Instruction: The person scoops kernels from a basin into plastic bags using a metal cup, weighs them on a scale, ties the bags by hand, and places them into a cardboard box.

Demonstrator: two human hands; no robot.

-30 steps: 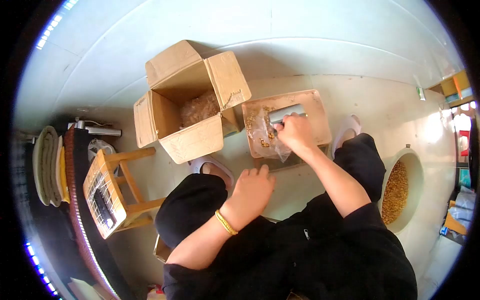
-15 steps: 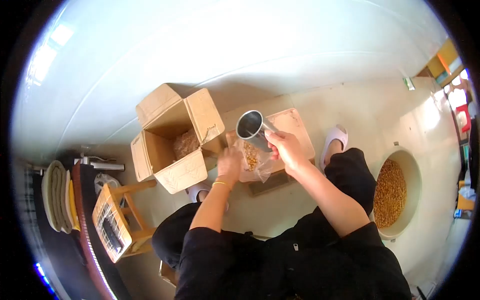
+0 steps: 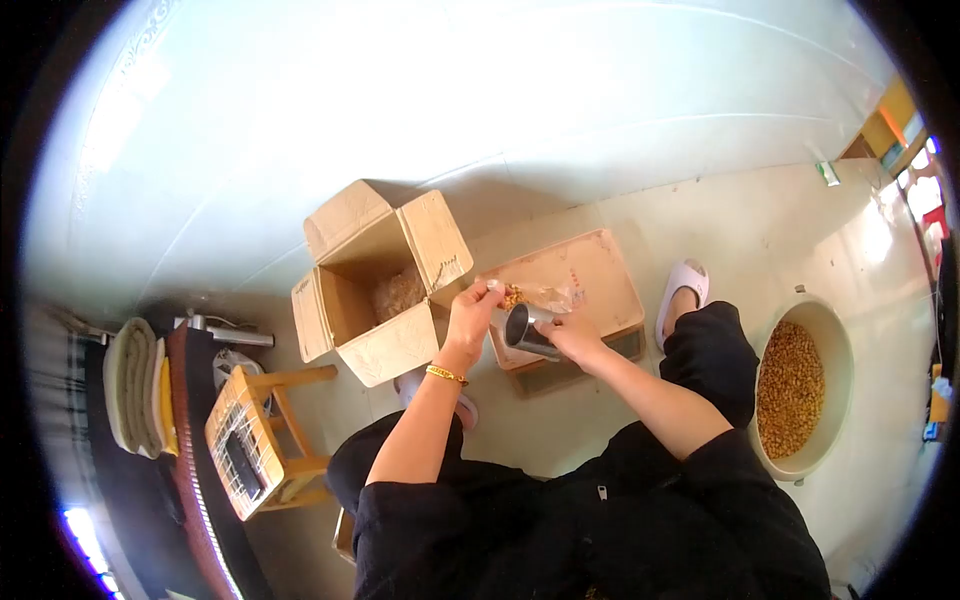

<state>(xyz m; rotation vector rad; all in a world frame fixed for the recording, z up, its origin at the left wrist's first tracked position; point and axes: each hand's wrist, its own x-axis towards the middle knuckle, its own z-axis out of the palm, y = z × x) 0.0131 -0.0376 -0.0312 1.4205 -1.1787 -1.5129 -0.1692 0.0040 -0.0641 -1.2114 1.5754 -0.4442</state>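
Observation:
My left hand point(image 3: 472, 315), a gold bracelet on its wrist, pinches the edge of a clear plastic bag point(image 3: 548, 297). Small golden-brown pieces point(image 3: 513, 297) show inside the bag, which lies over a shallow pinkish tray point(image 3: 600, 262). Wrapped in my right hand point(image 3: 572, 338) is a metal cup point(image 3: 530, 330), tilted with its dark mouth facing left, just below the bag. Part of the bag is hidden behind the cup and hands.
An open cardboard box point(image 3: 390, 345) with plastic bags inside stands left of the tray. A bucket point(image 3: 838, 385) of brown pieces is at right. A wooden stool point(image 3: 290, 465) stands at left, near folded cloths point(image 3: 133, 390). Slippers point(image 3: 682, 285) flank the tray.
My left hand has come to the bag and taken hold of its edge. My right hand has lowered the cup beside the bag, after lifting it off the tray. The view has shifted.

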